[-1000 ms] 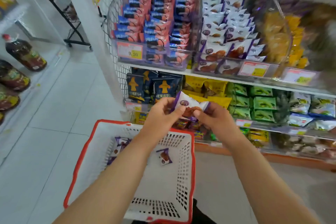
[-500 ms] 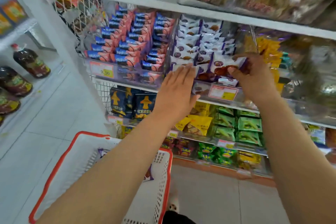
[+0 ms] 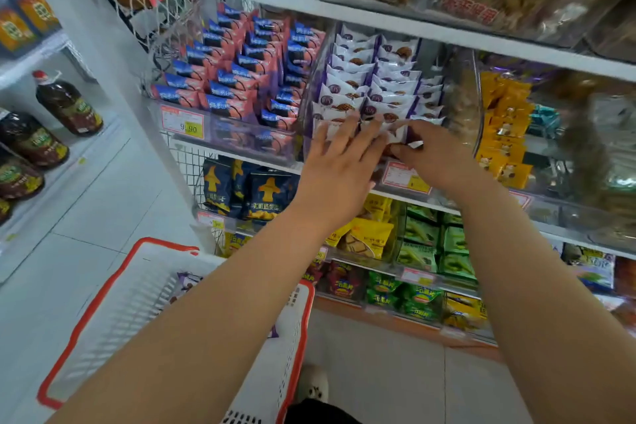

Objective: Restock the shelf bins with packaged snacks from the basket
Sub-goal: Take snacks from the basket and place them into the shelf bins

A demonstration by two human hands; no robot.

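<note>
A clear shelf bin (image 3: 311, 86) holds rows of white-and-purple snack packets (image 3: 375, 79). My left hand (image 3: 339, 165) lies flat with straight fingers on the front packets in that bin. My right hand (image 3: 435, 155) is beside it at the bin's front, fingers curled on a white-and-purple packet (image 3: 399, 136) it sets among the front row. The white basket with a red rim (image 3: 113, 289) sits low at the left under my left forearm, with a purple packet (image 3: 187, 280) showing inside.
A bin of pink-and-blue packets (image 3: 241, 79) stands to the left, yellow packets (image 3: 502, 120) to the right. Lower shelves carry navy, yellow and green bags. Dark oil bottles (image 3: 67, 103) line a shelf at far left. White tiled floor lies below.
Both hands rose from over the basket to the purple-packet bin with the packet. Since half a second ago the right hand moved left and down to the front row beside the left hand.
</note>
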